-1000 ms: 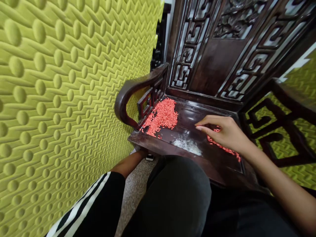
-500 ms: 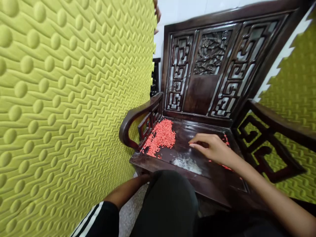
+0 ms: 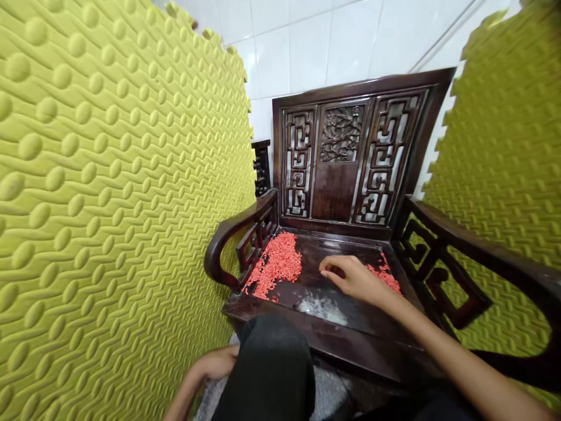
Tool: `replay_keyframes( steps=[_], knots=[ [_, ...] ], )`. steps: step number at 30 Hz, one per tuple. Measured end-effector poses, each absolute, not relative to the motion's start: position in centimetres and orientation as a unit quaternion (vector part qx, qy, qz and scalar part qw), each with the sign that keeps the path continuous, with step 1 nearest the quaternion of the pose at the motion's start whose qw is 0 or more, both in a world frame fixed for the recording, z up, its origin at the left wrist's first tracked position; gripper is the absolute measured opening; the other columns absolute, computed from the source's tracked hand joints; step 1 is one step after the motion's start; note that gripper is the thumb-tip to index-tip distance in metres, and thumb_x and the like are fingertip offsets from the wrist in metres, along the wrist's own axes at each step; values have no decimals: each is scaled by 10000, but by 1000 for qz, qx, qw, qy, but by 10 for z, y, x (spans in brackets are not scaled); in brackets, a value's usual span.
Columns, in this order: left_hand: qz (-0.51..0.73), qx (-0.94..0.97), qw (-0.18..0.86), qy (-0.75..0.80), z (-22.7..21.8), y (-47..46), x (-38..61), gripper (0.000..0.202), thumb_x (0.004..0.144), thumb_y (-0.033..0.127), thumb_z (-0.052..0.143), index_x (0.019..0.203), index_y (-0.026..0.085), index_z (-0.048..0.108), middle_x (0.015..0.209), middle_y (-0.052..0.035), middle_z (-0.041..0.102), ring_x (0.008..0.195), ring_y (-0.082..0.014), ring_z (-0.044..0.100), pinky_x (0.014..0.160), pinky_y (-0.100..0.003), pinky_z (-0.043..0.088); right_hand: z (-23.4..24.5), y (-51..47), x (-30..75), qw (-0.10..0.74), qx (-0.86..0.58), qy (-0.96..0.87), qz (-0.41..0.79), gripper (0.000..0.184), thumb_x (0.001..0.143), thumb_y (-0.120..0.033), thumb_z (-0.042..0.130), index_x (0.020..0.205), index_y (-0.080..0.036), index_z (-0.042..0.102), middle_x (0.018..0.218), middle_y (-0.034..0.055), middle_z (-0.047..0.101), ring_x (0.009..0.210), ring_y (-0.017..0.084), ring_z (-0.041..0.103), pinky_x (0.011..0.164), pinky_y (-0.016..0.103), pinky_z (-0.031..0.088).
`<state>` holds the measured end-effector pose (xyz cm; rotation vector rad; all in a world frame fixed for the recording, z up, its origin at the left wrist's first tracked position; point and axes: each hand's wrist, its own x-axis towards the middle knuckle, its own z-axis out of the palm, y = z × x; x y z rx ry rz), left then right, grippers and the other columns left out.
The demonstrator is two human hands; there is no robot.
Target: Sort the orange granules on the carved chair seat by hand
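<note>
Orange-red grains lie heaped at the left of the dark wooden chair seat, with more just beyond the right hand, which curls loosely over the seat, holding nothing visible; the left hand sits open and empty below, beside a black trouser leg

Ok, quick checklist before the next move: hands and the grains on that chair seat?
1. Right hand on the dark wooden armchair seat: ok, fingertips down at the seat.
2. Anything in the right hand: cannot tell, fingers curled.
3. Left hand: not ok, down below the seat's front edge.
4. Heap of orange-red grains: ok, piled against the left armrest.
5. Strip of orange-red grains: not ok, apart from the heap, beyond the right hand.
6. White patch: cannot tell what it is.
</note>
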<state>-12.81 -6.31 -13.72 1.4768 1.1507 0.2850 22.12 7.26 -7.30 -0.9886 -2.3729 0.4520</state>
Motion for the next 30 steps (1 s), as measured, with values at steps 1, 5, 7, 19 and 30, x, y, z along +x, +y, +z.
replay_keyframes(
  steps=[1, 5, 7, 19, 30],
  knots=[
    [137, 629, 568, 512, -129, -64, -137, 433, 922, 555, 663, 1209, 234, 709, 1250, -56, 720, 1144, -293, 654, 1004, -428, 539, -73, 71, 224, 265, -378, -871, 165, 179, 996, -276, 525, 937, -200, 676, 878, 43, 745, 765, 188, 673, 733, 311, 492],
    [291, 648, 392, 584, -54, -53, -151, 440, 996, 563, 513, 1231, 230, 681, 1164, -66, 744, 1152, -264, 651, 1091, -422, 445, -63, 58, 240, 284, -444, -838, 144, 293, 1047, -378, 441, 853, -215, 588, 772, 9, 672, 718, 176, 627, 706, 294, 434],
    [355, 687, 317, 549, -10, -33, -130, 367, 1006, 509, 507, 1156, 222, 679, 1065, -54, 746, 1051, -232, 673, 1023, -391, 477, -56, 53, 253, 302, -476, -817, 124, 324, 1054, -405, 416, 832, -221, 563, 756, 8, 662, 714, 180, 629, 709, 300, 424],
    [181, 860, 122, 461, 5, 100, 63, 275, 907, 254, 534, 1043, 237, 772, 970, -74, 791, 874, -262, 719, 798, -358, 508, -24, 95, 286, 450, -555, -670, 200, 271, 822, -445, 667, 887, -192, 738, 803, 84, 763, 677, 230, 714, 649, 331, 529],
    [119, 813, 228, 522, -58, 171, -11, 163, 819, 170, 680, 937, 199, 788, 880, -25, 782, 814, -175, 688, 737, -254, 459, -55, 82, 223, 325, -520, -758, 222, 141, 850, -239, 642, 858, -195, 776, 775, 35, 772, 698, 181, 694, 655, 284, 500]
  ],
)
